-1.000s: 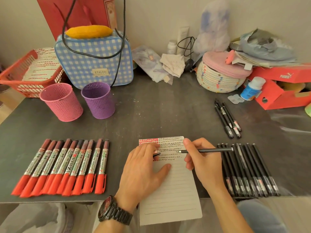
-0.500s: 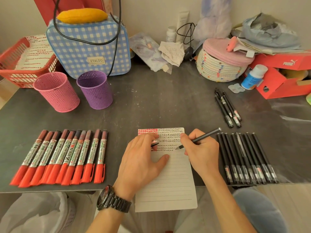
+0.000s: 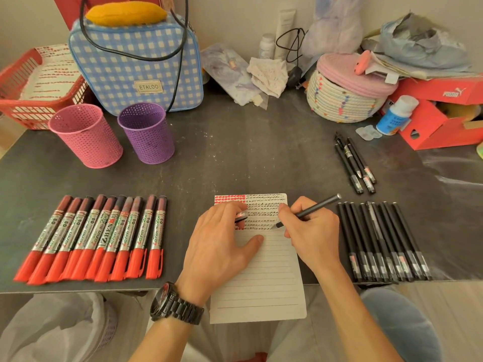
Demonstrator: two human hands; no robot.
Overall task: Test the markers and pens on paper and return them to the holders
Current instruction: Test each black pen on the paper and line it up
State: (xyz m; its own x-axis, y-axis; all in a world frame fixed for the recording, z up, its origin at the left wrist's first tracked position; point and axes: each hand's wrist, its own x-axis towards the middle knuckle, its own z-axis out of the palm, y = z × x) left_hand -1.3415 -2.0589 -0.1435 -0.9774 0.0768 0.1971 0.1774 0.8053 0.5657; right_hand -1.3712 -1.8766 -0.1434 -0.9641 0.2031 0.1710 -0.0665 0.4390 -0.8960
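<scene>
Red basket (image 3: 24, 112) holding marked sheets (image 3: 53, 74), pink holder (image 3: 87, 138) beside purple holder (image 3: 147, 135)

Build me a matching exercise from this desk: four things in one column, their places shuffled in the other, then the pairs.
Things
1. red markers
2. pink holder
3. uncapped black pen
4. pen cap

Places
A. pinched in the left hand
B. held in the right hand, tip on the paper
C. lying in a row left of the paper
D. standing beside the purple holder

Pairs: 1-C, 2-D, 3-B, 4-A
</scene>
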